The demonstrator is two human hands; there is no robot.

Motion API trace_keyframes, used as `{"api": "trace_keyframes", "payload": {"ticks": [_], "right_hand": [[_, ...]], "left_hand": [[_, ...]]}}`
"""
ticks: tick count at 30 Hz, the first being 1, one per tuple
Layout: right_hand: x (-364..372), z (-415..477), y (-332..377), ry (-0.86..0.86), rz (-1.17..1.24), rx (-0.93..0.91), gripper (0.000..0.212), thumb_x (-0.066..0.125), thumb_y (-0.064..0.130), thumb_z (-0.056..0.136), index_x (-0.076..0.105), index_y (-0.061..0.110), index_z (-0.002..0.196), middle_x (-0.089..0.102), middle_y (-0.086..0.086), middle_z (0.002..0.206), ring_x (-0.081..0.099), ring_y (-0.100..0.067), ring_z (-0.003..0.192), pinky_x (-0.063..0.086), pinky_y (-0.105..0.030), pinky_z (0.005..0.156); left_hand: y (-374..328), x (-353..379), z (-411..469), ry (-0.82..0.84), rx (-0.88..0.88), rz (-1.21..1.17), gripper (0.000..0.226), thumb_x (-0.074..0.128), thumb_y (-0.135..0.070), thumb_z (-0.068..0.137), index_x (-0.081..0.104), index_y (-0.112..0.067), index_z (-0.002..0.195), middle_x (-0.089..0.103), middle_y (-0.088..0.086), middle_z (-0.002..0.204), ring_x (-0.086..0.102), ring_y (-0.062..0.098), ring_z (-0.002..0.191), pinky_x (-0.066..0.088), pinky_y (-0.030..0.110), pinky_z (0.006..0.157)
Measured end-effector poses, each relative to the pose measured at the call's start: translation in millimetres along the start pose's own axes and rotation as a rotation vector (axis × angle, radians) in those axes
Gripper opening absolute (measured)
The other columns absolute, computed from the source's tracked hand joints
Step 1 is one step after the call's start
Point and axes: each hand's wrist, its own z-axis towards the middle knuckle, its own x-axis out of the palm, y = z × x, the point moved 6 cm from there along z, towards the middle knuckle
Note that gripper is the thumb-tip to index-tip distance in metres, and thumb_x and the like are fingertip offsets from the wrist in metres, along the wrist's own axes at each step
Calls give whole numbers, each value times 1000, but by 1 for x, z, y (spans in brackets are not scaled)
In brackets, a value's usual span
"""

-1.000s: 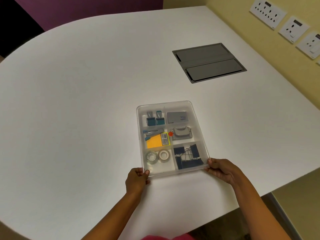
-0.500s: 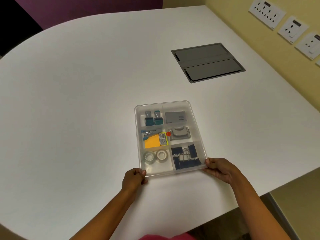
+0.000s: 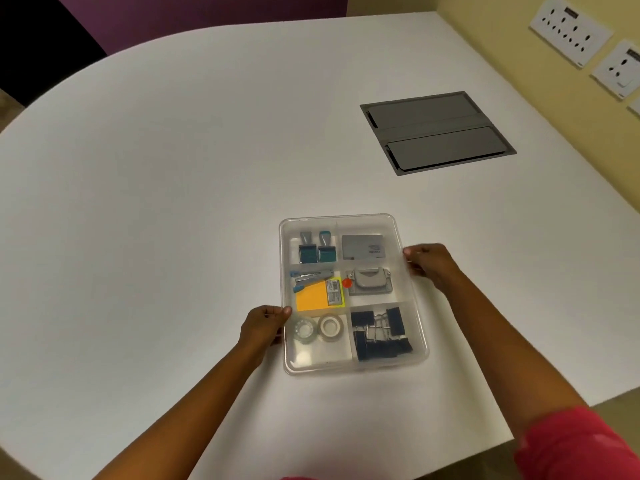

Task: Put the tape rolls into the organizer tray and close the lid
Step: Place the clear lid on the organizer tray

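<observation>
A clear plastic organizer tray [image 3: 356, 370] lies on the white table in front of me, and a transparent lid seems to cover it. Two tape rolls rest side by side in its near-left compartment: a clear one [image 3: 304, 330] and a white one [image 3: 329, 327]. My left hand [image 3: 265, 323] grips the tray's left edge beside the tape rolls. My right hand [image 3: 429, 265] grips the right edge further back, level with the middle compartment.
The other compartments hold dark blue binder clips [image 3: 379, 336], teal clips, a stapler, orange sticky notes [image 3: 311, 299], a grey punch and a grey card. A grey cable hatch [image 3: 438, 133] is set into the table at the back right. Wall sockets [image 3: 571, 32] are beyond it.
Both hands have slid from the tray's near corners up along its sides, the right further than the left. The tray has stayed roughly in place.
</observation>
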Motion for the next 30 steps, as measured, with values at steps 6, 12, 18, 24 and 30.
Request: {"api": "trace_keyframes", "payload": {"ticks": [6, 12, 18, 24, 30], "right_hand": [[23, 50, 52, 83, 4, 74, 16, 64, 4, 88, 62, -3, 102, 59, -20, 100, 56, -30, 89, 53, -42, 88], [32, 77, 77, 208, -130, 27, 25, 61, 1, 90, 64, -7, 114, 61, -16, 103, 54, -27, 94, 50, -36, 83], [39, 97, 78, 291, -272, 68, 20, 56, 2, 93, 65, -7, 108, 60, -16, 95, 55, -27, 87, 52, -35, 80], [52, 104, 70, 269, -342, 108, 17, 53, 8, 95, 53, 0, 80, 46, -10, 70, 42, -19, 61, 44, -33, 63], [50, 106, 68, 293, -301, 138, 21, 52, 7, 96, 53, 2, 76, 46, -9, 69, 42, -19, 60, 41, -30, 58]], "left_hand": [[-39, -2, 36, -31, 53, 57, 23, 61, -25, 89, 58, -5, 97, 63, 14, 98, 60, 27, 87, 53, 35, 76], [-72, -6, 66, -71, 175, 165, 15, 64, -22, 87, 55, -10, 88, 61, 7, 90, 59, 21, 80, 49, 21, 57], [-87, -6, 82, -83, 199, 169, 16, 65, -21, 86, 57, -8, 92, 60, 8, 91, 59, 23, 83, 49, 21, 59], [-79, -5, 81, -72, 195, 141, 16, 63, -20, 87, 57, -7, 95, 61, 11, 95, 59, 26, 88, 51, 32, 74], [-88, -2, 85, 14, 195, 197, 24, 63, -30, 87, 52, -10, 95, 59, 8, 93, 59, 23, 87, 52, 25, 65]]}}
